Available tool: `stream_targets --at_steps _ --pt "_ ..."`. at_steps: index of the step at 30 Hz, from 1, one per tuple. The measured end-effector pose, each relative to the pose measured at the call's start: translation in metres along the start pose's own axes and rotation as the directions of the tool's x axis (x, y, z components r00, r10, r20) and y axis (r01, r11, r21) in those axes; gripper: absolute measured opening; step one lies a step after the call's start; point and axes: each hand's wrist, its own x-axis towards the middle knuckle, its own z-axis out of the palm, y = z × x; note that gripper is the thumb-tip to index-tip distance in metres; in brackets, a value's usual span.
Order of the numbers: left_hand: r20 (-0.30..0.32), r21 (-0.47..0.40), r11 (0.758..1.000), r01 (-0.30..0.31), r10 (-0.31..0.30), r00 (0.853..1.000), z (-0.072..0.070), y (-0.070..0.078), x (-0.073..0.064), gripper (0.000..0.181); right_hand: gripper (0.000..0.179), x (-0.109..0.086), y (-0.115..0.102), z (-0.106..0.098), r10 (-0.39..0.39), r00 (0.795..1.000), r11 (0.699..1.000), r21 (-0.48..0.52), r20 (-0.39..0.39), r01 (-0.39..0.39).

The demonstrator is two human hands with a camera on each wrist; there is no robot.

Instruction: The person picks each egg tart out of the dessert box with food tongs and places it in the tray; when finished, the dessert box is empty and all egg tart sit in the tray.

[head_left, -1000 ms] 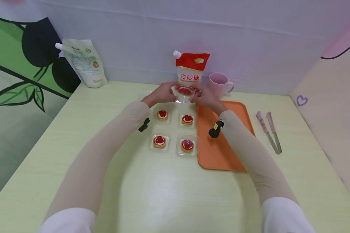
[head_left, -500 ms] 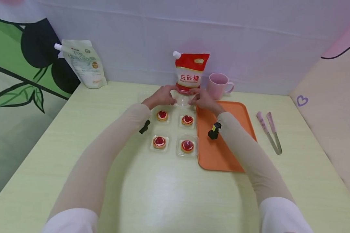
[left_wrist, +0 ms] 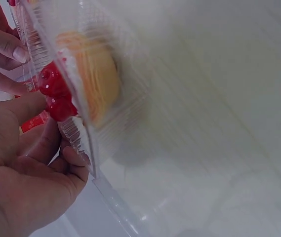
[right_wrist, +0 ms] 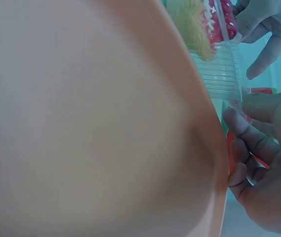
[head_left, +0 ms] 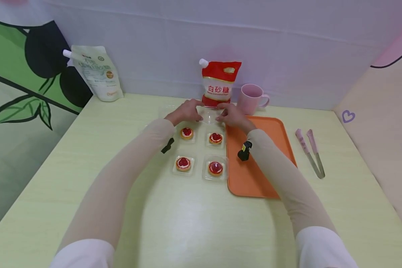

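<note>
Several cherry-topped tarts (head_left: 186, 133) sit in small clear plastic boxes in the head view, two columns in front of my hands. Behind them, at the foot of a red and white sugar bag (head_left: 218, 83), is a clear plastic box (head_left: 210, 116). My left hand (head_left: 188, 111) pinches its left side, and my right hand (head_left: 233, 116) pinches the right side. In the right wrist view, thumb and forefinger of the right hand (right_wrist: 268, 148) meet at a clear plastic edge. A boxed tart (left_wrist: 98, 79) partly covers the left hand's work in the left wrist view.
An orange tray (head_left: 251, 171) lies right of the tarts, under my right forearm. Pink-handled tongs (head_left: 310, 154) lie farther right. A pink mug (head_left: 250, 98) stands beside the sugar bag; a pale pouch (head_left: 98, 74) leans at back left. Another clear container (head_left: 166, 110) shows behind my left wrist.
Both hands have come down and slightly nearer with the clear plastic box, uncovering the lower part of the sugar bag. In the last half second they have barely moved.
</note>
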Motion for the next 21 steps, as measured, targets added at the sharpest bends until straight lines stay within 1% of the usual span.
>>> stream_targets --at_steps 6,11,17,19,21 --pt "0.000 0.006 1.000 0.002 -0.002 1.000 0.002 0.001 -0.001 0.064 0.060 -0.004 -0.003 0.002 0.017 1.000 1.000 -0.019 -0.006 -0.017" --pt "-0.002 0.013 1.000 -0.017 0.017 1.000 0.002 0.000 -0.002 0.062 0.060 -0.008 -0.005 0.001 0.013 1.000 0.999 -0.042 -0.001 -0.013" --pt "-0.037 0.034 0.998 -0.043 0.044 0.998 -0.005 0.001 -0.007 0.058 0.056 -0.012 -0.004 -0.004 0.013 1.000 0.999 -0.031 -0.012 -0.014" --pt "-0.052 0.025 0.999 -0.047 0.048 0.997 -0.008 0.002 -0.010 0.057 0.055 -0.014 -0.003 -0.007 0.020 1.000 1.000 -0.022 -0.022 -0.020" --pt "-0.081 0.010 0.998 -0.063 0.064 0.995 -0.012 0.003 -0.014 0.055 0.054 -0.016 -0.002 -0.009 0.017 0.999 1.000 -0.021 -0.039 -0.018"
